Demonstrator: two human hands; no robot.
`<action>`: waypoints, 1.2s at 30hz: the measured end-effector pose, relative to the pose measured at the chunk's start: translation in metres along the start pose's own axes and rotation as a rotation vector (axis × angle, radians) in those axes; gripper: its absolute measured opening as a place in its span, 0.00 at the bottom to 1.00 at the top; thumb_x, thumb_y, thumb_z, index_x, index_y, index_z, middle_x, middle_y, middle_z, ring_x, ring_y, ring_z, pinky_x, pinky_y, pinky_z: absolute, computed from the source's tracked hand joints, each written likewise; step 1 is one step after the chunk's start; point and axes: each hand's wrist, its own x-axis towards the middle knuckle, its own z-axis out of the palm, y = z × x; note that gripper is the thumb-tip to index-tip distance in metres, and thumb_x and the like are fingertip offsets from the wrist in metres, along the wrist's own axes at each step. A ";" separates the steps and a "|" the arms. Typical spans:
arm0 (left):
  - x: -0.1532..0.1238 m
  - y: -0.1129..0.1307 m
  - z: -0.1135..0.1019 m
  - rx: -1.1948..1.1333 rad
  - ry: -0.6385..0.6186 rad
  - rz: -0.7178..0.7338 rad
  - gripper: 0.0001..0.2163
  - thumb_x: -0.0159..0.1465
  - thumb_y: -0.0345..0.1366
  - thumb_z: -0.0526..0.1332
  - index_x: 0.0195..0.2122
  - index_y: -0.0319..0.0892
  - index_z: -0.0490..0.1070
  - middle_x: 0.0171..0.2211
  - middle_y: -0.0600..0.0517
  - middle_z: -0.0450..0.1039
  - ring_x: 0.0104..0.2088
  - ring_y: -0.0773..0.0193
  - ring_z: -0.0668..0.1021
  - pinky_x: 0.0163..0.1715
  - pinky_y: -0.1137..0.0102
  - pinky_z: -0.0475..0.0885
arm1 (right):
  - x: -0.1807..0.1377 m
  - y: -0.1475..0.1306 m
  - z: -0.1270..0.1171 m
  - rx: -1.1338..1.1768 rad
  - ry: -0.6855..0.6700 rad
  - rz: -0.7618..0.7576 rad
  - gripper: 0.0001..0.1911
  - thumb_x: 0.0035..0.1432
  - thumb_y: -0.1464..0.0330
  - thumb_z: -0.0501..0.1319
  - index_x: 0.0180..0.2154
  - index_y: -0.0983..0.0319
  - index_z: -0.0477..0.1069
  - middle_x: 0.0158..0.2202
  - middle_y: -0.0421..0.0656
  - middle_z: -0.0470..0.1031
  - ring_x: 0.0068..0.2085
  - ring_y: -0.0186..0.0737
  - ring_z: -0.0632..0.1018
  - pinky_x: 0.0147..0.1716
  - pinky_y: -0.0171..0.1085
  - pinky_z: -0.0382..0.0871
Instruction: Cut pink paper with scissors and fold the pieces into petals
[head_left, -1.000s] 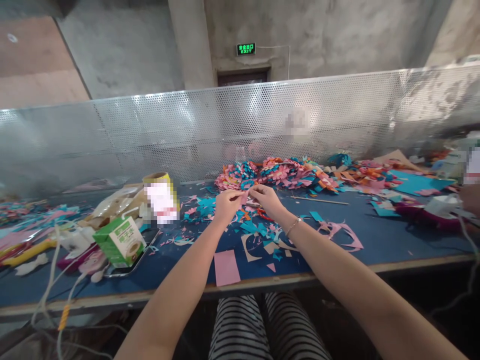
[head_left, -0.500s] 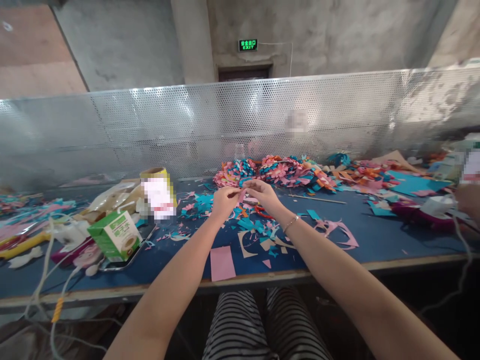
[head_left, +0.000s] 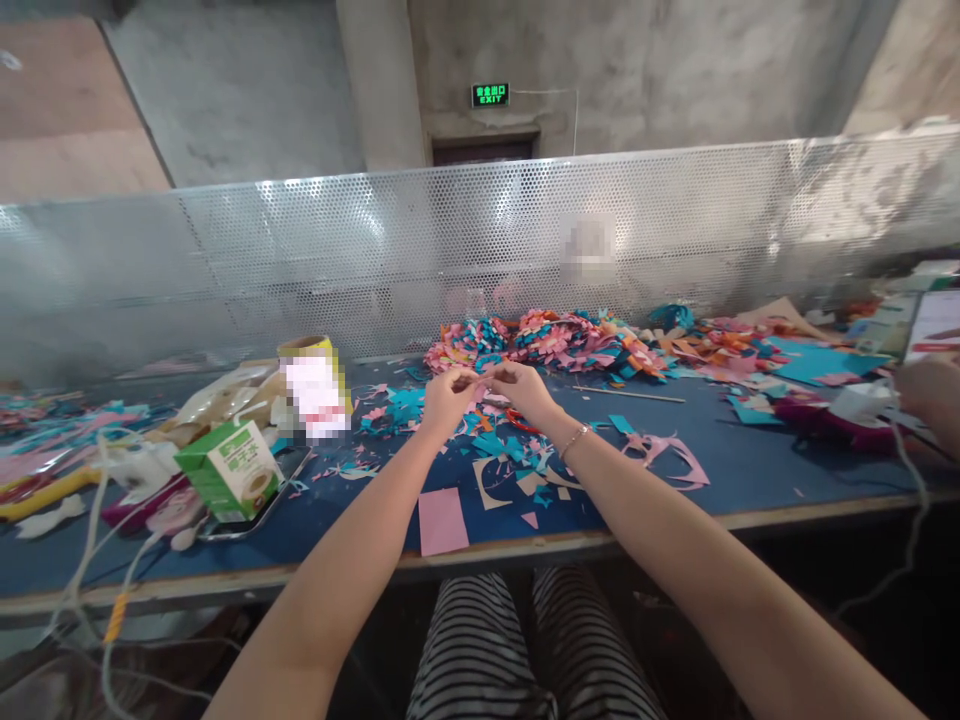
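My left hand (head_left: 448, 398) and my right hand (head_left: 525, 392) meet above the table, fingertips nearly touching. Both are closed in a pinch on a small pink piece (head_left: 481, 391), which the fingers partly cover. Right behind them lies a heap of pink, blue and orange petal-like cutouts (head_left: 555, 342). Below the hands, blue scraps (head_left: 491, 447) are scattered over the tabletop. A pink rectangular sheet (head_left: 442, 521) lies near the front edge, beside my left forearm. Something with red handles (head_left: 523, 420), partly hidden, lies by my right wrist.
A green-and-white drink carton (head_left: 232, 470) stands on a tray at left, near a yellow roll (head_left: 341, 375) and white cables (head_left: 94, 500). A thin stick (head_left: 630, 394) lies at right. A perforated metal screen (head_left: 300, 240) runs behind. Another person's hand (head_left: 930, 390) shows at far right.
The hands stay together at the same spot, and the right fingers have drawn in closer around the pink piece. At far right, the other person's hand shows more. The view has shifted slightly.
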 end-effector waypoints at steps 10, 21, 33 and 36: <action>0.002 -0.006 0.002 -0.086 0.011 -0.054 0.04 0.52 0.36 0.61 0.26 0.42 0.74 0.25 0.52 0.75 0.28 0.64 0.76 0.31 0.70 0.71 | -0.002 -0.002 0.003 0.238 0.013 0.118 0.15 0.35 0.63 0.68 0.28 0.62 0.72 0.26 0.39 0.73 0.29 0.33 0.74 0.36 0.37 0.70; 0.003 -0.009 0.003 -0.125 -0.013 -0.078 0.05 0.50 0.33 0.63 0.29 0.41 0.73 0.27 0.51 0.75 0.28 0.64 0.77 0.32 0.69 0.72 | -0.003 -0.004 0.005 0.175 0.012 0.138 0.14 0.35 0.62 0.68 0.27 0.61 0.73 0.25 0.39 0.74 0.28 0.33 0.74 0.32 0.36 0.70; 0.006 -0.013 0.005 -0.227 0.035 -0.143 0.08 0.49 0.33 0.64 0.31 0.40 0.69 0.29 0.50 0.74 0.31 0.64 0.76 0.34 0.68 0.70 | 0.000 -0.001 -0.001 0.046 0.099 -0.017 0.12 0.39 0.64 0.65 0.29 0.62 0.72 0.28 0.42 0.74 0.31 0.35 0.74 0.36 0.37 0.68; 0.004 -0.008 0.004 -0.036 0.109 -0.054 0.06 0.49 0.35 0.64 0.27 0.41 0.69 0.29 0.51 0.73 0.31 0.65 0.74 0.34 0.70 0.69 | 0.001 -0.002 -0.003 -0.012 0.146 -0.053 0.10 0.41 0.64 0.64 0.28 0.62 0.72 0.28 0.43 0.75 0.30 0.36 0.74 0.35 0.37 0.68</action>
